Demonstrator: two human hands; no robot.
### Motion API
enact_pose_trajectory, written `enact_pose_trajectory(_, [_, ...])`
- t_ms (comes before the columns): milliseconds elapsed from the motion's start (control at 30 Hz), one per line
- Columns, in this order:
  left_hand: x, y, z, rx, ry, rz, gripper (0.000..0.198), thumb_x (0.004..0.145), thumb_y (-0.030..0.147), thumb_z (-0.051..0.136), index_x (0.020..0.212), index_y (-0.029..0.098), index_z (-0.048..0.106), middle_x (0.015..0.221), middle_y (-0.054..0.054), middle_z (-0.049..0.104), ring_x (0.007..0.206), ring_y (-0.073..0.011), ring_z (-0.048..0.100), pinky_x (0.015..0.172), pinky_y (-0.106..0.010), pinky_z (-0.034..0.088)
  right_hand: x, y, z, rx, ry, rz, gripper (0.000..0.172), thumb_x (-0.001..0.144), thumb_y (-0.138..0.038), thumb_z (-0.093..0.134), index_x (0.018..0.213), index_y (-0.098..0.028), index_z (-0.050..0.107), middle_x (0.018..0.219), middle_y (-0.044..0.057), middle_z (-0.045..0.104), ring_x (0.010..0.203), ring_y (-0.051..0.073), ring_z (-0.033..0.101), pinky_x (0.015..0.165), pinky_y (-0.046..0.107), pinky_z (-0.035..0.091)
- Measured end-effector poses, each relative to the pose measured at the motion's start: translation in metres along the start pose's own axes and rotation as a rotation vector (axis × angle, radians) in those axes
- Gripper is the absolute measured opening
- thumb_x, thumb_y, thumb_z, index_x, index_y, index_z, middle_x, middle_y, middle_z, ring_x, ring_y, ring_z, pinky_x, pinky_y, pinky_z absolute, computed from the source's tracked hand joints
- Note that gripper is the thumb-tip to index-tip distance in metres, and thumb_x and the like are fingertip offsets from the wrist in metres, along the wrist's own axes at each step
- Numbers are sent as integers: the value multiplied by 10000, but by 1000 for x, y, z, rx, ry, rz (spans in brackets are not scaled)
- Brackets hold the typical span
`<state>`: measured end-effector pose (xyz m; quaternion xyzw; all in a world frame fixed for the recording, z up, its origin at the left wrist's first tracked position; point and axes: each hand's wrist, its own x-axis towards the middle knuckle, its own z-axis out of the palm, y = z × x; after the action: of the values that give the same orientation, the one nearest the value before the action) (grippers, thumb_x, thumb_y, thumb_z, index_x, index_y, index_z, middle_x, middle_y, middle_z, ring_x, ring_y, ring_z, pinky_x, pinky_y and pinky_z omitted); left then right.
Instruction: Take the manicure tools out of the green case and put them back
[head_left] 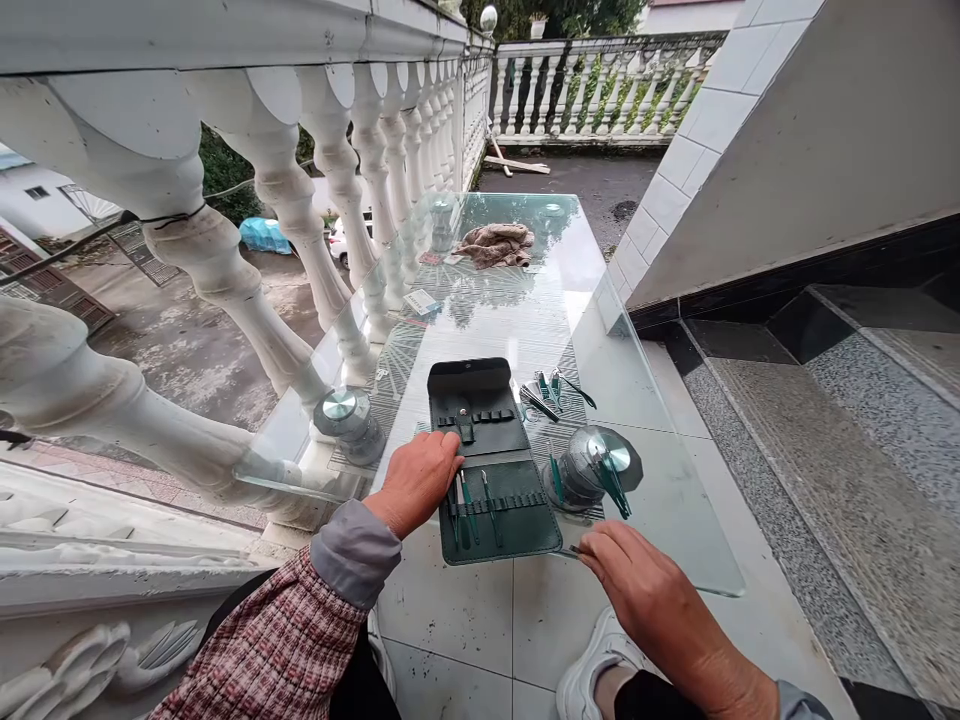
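Note:
A dark green manicure case (pixel 504 535) lies unfolded on the glass table. Its lower flap has a row of elastic loops, with several slim green-handled tools (pixel 491 510) in those on the left. My left hand (pixel 421 478) is closed at the case's left edge, fingertips by the fold and the tool tops. Beyond the case's lower right corner, my right hand (pixel 645 580) pinches a thin metal tool (pixel 574 549), mostly hidden by the fingers. Nail clippers (pixel 541 400) and other small tools lie right of the case. More green-handled tools (pixel 611 480) rest nearer me.
The glass tabletop (pixel 517 310) stands on round metal-capped legs (pixel 349 425). A crumpled brown cloth (pixel 495 245) and a small card (pixel 421 303) lie farther back. A white balustrade (pixel 240 270) runs along the left; stone steps (pixel 840 440) rise on the right.

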<state>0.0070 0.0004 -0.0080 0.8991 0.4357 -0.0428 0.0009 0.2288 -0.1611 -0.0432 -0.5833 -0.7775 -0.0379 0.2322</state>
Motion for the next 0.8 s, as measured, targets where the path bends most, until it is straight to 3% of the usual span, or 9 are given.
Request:
enact_pose_trajectory(300, [0,0,2,9,7,3,183,929,320,354,909,187,479,871,-46,581,801,-200,530,574,-276,364,2,1,6,-76,-30,100,221,896,-192,349,704,-204,459,649,10,452,571,135,400,507,256,292])
enact_pose_trajectory(400, [0,0,2,16,5,2,189,930,325,352,908,189,481,872,-43,583,805,-202,531,572,-278,367,13,-3,1,138,12,245,213,904,-269,359,732,-207,468,662,4,483,579,124,443,532,241,358])
enact_pose_trajectory(500, [0,1,1,21,-5,-1,191,930,325,351,907,188,483,872,-44,584,811,-201,532,578,-279,374,34,-10,-4,460,54,495,183,880,-365,422,869,-211,521,752,16,567,651,130,525,595,248,436])
enact_pose_trajectory(600, [0,1,0,19,-9,-2,190,931,320,352,918,186,485,890,-49,585,825,-197,531,598,-279,386,58,-18,-2,798,65,716,307,841,-440,472,1036,-211,529,777,13,585,628,128,542,548,250,463])
enact_pose_trajectory(800, [-2,0,2,10,16,0,190,932,332,352,921,192,479,876,-41,580,821,-200,526,595,-283,390,98,-20,25,1051,116,797,387,742,-487,563,969,-175,535,689,-2,567,542,111,536,473,242,467])
